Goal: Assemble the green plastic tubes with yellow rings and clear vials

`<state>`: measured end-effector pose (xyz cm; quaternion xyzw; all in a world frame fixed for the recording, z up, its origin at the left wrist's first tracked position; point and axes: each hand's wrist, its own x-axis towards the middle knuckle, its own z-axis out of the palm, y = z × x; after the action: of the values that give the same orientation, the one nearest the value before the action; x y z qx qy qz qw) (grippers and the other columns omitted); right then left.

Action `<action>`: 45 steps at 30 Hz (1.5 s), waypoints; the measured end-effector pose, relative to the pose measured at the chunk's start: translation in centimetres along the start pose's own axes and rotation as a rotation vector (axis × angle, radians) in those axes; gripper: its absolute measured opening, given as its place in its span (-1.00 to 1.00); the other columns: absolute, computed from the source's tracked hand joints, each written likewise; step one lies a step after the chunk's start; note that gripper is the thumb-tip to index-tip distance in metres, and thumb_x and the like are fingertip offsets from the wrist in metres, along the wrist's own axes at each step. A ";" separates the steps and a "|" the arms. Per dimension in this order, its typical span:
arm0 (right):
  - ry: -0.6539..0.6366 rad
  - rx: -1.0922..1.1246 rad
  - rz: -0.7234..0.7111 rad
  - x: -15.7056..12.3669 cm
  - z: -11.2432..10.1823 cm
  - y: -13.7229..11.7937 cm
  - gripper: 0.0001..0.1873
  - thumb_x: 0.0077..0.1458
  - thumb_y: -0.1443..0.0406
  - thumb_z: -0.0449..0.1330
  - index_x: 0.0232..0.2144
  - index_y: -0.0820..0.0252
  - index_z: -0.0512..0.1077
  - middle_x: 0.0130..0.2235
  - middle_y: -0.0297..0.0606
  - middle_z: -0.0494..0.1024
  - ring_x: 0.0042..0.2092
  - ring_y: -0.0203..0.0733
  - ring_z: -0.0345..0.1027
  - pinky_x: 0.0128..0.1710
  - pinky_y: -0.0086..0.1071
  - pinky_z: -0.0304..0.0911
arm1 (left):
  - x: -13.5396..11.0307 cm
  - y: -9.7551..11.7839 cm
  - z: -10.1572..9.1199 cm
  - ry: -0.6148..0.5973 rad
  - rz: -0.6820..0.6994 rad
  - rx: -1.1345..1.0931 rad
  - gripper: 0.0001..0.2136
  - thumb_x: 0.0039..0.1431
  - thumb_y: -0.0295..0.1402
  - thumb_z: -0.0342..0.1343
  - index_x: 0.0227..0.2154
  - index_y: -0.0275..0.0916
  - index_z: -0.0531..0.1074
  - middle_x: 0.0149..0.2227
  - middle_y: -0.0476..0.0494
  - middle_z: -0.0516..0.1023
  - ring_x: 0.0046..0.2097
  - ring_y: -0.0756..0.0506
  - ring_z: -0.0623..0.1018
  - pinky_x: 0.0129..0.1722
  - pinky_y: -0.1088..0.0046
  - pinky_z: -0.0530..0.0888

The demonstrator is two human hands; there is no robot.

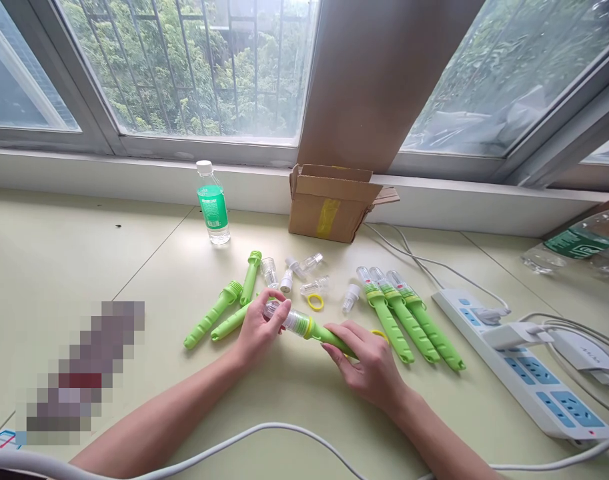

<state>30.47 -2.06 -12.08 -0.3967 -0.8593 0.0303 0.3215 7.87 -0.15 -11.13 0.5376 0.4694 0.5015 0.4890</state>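
Observation:
Between my hands is a green plastic stick (pixel 329 337) with a clear cap (pixel 294 321) at its upper end and a yellow ring around the joint. My left hand (pixel 262 321) pinches the clear cap; my right hand (pixel 367 357) wraps the green handle. Left of them lie green handles without clear caps (pixel 213 313), one partly behind my left hand. Loose clear caps (pixel 314 287), small white-and-clear inserts (pixel 351 297) and a yellow ring (pixel 315 302) are scattered beyond my hands. Three green sticks with clear caps (pixel 391 320) lie side by side to the right.
An open cardboard box (pixel 329 207) and a bottle with a green label (pixel 214 207) stand near the window sill. At the right sit a power strip (pixel 524 367) with plugs and cables, and a large bottle (pixel 579 243) on its side. A white cable (pixel 269 427) crosses in front.

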 end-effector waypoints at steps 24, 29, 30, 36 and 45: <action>0.126 -0.144 -0.158 0.2 -0.3 0.5 -0.69 0.13 0.37 0.23 -0.04 0.16 0.47 -0.31 -0.17 0.55 -0.35 -0.18 0.44 -0.39 -0.37 0.30 | 0.2 0.4 -0.2 -0.046 -0.078 -0.057 -0.68 0.18 -0.03 0.06 -0.41 -0.21 0.36 -0.65 0.07 0.32 -0.64 0.02 0.36 -0.61 0.51 0.25; 0.011 -0.014 -0.089 0.3 -0.4 0.0 -0.75 0.21 0.32 0.15 -0.07 0.21 0.47 -0.35 -0.17 0.53 -0.44 -0.24 0.38 -0.52 -0.41 0.23 | 0.1 0.4 -0.3 -0.070 -0.069 -0.017 -0.61 0.20 0.03 0.00 -0.48 -0.22 0.38 -0.76 0.07 0.21 -0.70 0.01 0.27 -0.65 0.50 0.16; -0.012 0.008 -0.071 0.3 -0.5 -0.2 -0.75 0.22 0.32 0.14 -0.07 0.22 0.47 -0.37 -0.18 0.52 -0.46 -0.25 0.35 -0.53 -0.41 0.22 | 0.1 0.4 -0.3 -0.071 -0.070 -0.014 -0.60 0.19 0.04 0.01 -0.48 -0.22 0.39 -0.77 0.07 0.21 -0.70 0.01 0.26 -0.66 0.50 0.15; -0.138 0.195 0.073 0.5 -1.1 -0.8 -0.73 0.25 0.28 0.09 -0.09 0.23 0.51 -0.43 -0.22 0.52 -0.47 -0.23 0.36 -0.49 -0.40 0.29 | -0.1 0.5 -0.2 -0.066 -0.068 -0.004 -0.59 0.18 0.03 0.02 -0.49 -0.24 0.40 -0.75 0.06 0.22 -0.70 0.04 0.24 -0.69 0.53 0.13; -0.149 0.289 0.154 0.4 -1.0 -0.5 -0.73 0.22 0.22 0.13 -0.12 0.17 0.55 -0.45 -0.25 0.55 -0.45 -0.20 0.41 -0.49 -0.40 0.32 | -0.3 0.3 -0.3 -0.085 -0.026 0.017 -0.65 0.16 -0.02 0.08 -0.42 -0.26 0.43 -0.66 0.04 0.31 -0.65 0.05 0.31 -0.66 0.56 0.19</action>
<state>30.46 -2.33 -10.90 -0.4076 -0.8345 0.2075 0.3072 7.54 -0.42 -10.86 0.5566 0.4593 0.4677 0.5104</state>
